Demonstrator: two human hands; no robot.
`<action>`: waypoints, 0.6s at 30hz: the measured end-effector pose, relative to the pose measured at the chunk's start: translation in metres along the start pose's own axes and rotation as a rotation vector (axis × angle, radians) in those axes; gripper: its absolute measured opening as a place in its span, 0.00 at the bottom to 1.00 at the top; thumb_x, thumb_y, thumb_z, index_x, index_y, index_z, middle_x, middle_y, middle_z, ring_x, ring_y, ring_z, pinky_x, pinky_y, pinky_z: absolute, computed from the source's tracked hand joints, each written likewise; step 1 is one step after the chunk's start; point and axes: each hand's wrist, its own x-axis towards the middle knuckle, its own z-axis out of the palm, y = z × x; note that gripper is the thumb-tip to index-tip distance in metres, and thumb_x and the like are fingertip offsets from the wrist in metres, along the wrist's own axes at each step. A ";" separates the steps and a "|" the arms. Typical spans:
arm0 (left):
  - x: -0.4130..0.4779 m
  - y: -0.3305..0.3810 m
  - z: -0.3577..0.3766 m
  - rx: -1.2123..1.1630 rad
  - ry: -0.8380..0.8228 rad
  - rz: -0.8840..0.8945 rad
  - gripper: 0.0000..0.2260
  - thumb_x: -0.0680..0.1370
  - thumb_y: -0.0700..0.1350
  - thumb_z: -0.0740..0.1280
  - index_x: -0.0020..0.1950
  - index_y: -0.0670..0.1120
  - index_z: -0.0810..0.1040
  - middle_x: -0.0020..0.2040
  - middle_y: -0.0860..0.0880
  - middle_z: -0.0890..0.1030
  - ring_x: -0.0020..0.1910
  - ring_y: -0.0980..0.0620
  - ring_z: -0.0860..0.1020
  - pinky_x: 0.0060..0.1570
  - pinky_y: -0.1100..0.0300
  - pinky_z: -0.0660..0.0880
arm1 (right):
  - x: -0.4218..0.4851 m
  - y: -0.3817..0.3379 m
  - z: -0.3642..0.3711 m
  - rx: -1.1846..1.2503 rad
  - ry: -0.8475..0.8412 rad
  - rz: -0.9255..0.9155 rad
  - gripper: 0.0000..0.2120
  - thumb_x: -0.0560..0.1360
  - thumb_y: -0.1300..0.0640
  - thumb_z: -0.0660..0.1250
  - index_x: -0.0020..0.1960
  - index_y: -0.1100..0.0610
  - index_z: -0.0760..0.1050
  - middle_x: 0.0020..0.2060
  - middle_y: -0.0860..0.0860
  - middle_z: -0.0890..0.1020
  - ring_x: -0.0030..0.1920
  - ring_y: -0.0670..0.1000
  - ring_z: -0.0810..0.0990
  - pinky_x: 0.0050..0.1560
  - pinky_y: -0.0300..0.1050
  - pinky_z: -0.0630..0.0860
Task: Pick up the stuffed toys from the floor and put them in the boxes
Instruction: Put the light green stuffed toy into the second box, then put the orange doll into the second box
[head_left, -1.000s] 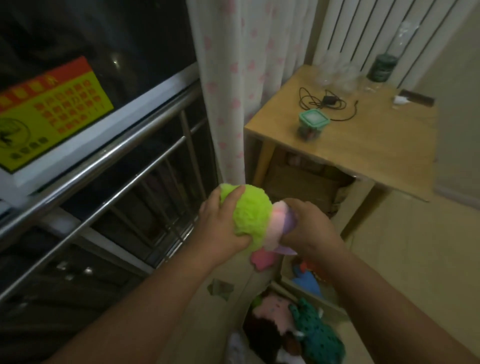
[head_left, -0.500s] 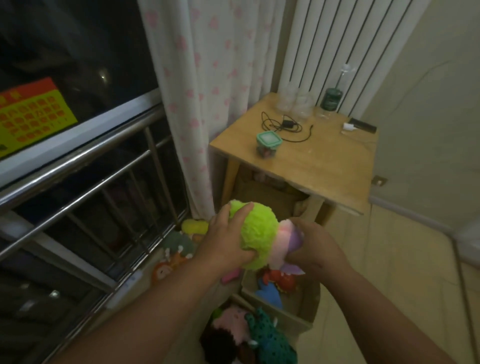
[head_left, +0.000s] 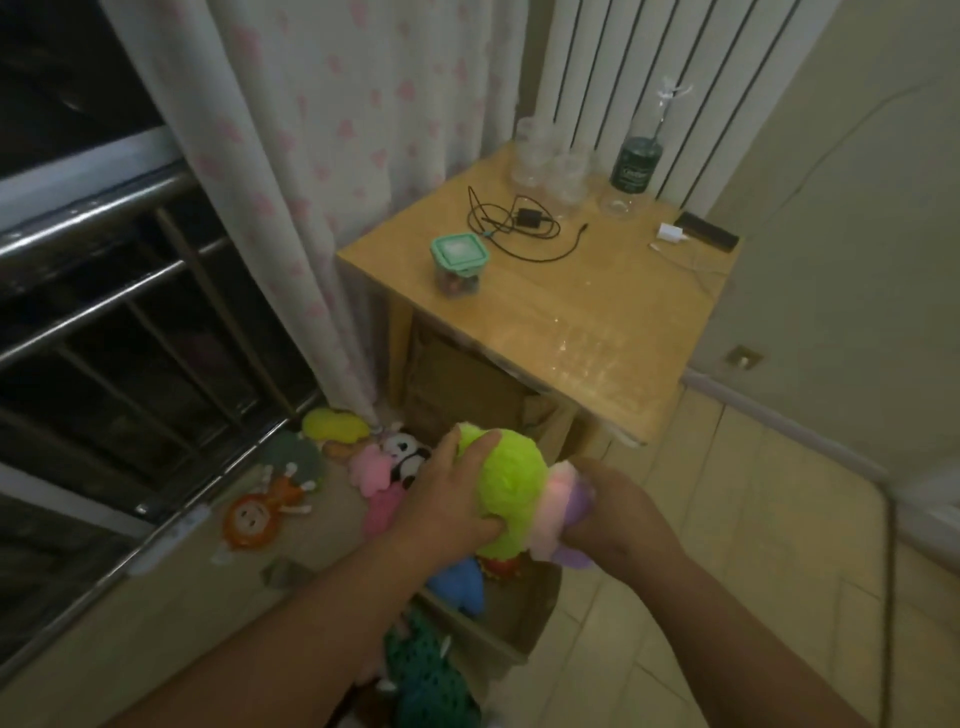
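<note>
**Lowering the green toy toward the open box**

I am holding the green stuffed toy (head_left: 511, 483) in the air with both hands. My left hand (head_left: 457, 499) is wrapping its fingers and thumb round the fuzzy green end. My right hand (head_left: 618, 519) is clamping on the pink and purple end. Neither hand is letting go yet.

Compared with a second ago, the view is tipping further down and the toy is sitting lower, now below the front edge of the bench (head_left: 597, 322) instead of level with it. The cardboard box (head_left: 535, 623) is now lying under the toy, as far as I am able to judge from above, and a blue toy (head_left: 462, 584) is already resting inside it.

The strip of floor by the window railing is also coming into sight, and it is showing more work. A panda toy (head_left: 408, 457), a pink toy (head_left: 374, 473) touching it, an orange toy (head_left: 254, 514) and a yellow toy (head_left: 335, 423) near the curtain hem are all lying there, outside any box.

I am reading this as the carry ending and the drop coming up. The next move is calling for both hands to ease off together, so the soft toy is falling inside the walls and not catching on the rim. A dark green spotted toy (head_left: 426, 670) is lying nearer to me, but my arm is hiding whether it is sitting in a second box.
</note>
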 end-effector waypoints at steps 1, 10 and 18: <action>0.005 0.000 0.002 -0.009 -0.004 -0.012 0.43 0.69 0.54 0.73 0.76 0.61 0.50 0.79 0.48 0.47 0.76 0.45 0.56 0.68 0.54 0.62 | 0.004 0.004 -0.001 -0.005 -0.010 0.010 0.36 0.61 0.53 0.74 0.68 0.47 0.68 0.60 0.52 0.77 0.58 0.55 0.77 0.57 0.50 0.76; 0.016 -0.005 -0.018 -0.013 0.048 0.001 0.35 0.73 0.54 0.70 0.75 0.63 0.55 0.78 0.55 0.49 0.76 0.50 0.54 0.69 0.57 0.59 | 0.021 -0.010 -0.007 0.016 0.002 0.051 0.32 0.71 0.49 0.71 0.73 0.48 0.64 0.70 0.50 0.71 0.66 0.52 0.73 0.60 0.44 0.71; 0.000 -0.017 -0.050 0.008 0.125 0.007 0.33 0.73 0.55 0.70 0.74 0.61 0.57 0.78 0.54 0.52 0.75 0.50 0.56 0.69 0.56 0.58 | 0.008 -0.047 -0.014 0.090 0.090 -0.041 0.27 0.74 0.49 0.68 0.71 0.47 0.67 0.67 0.48 0.74 0.64 0.51 0.74 0.60 0.46 0.72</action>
